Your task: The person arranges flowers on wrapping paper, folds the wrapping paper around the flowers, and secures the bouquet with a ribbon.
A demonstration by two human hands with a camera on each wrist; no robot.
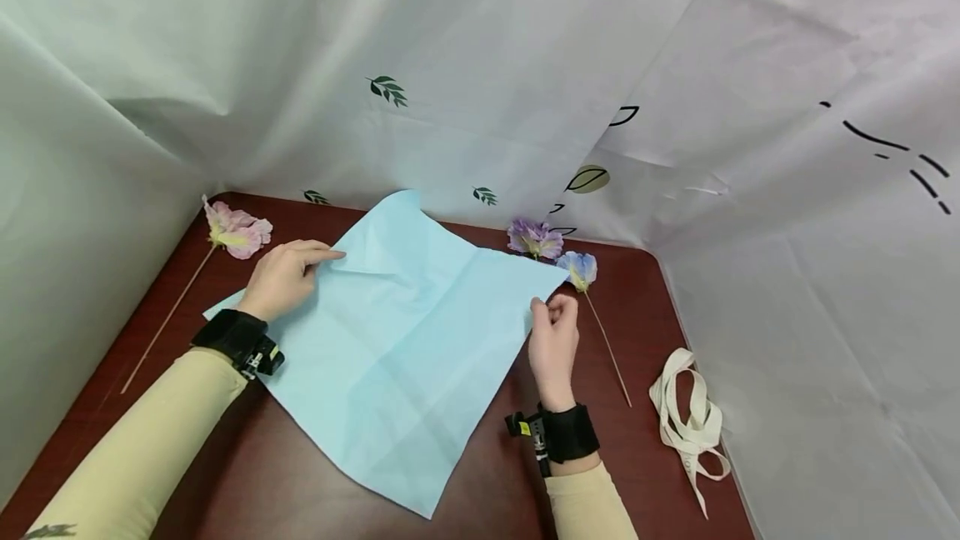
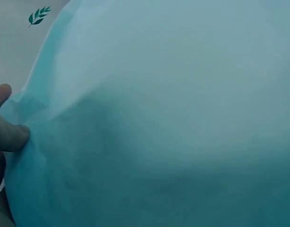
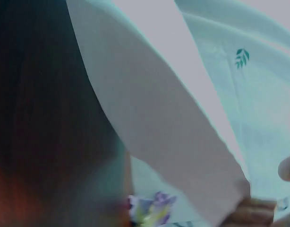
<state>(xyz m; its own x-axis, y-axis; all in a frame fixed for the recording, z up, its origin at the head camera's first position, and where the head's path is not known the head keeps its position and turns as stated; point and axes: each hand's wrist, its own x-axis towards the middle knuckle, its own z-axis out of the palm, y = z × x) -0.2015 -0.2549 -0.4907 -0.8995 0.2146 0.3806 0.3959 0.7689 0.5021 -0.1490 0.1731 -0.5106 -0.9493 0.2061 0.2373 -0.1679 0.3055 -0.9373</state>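
A light blue sheet of wrapping paper spreads over the dark red table, partly raised and softly creased. My left hand pinches its upper left edge; in the left wrist view the thumb lies on the near face, with a finger behind. At the right edge, below the right corner, is my right hand, fingers bent and thumb apart from them. Its fingertips meet the paper's end in the right wrist view, where the sheet's pale underside shows lifted off the table.
A pink artificial flower lies at the left. Purple and blue flowers lie behind the right corner, the purple one's stem hidden by paper. A cream ribbon is bundled near the right edge. Pale patterned sheeting hangs around the table.
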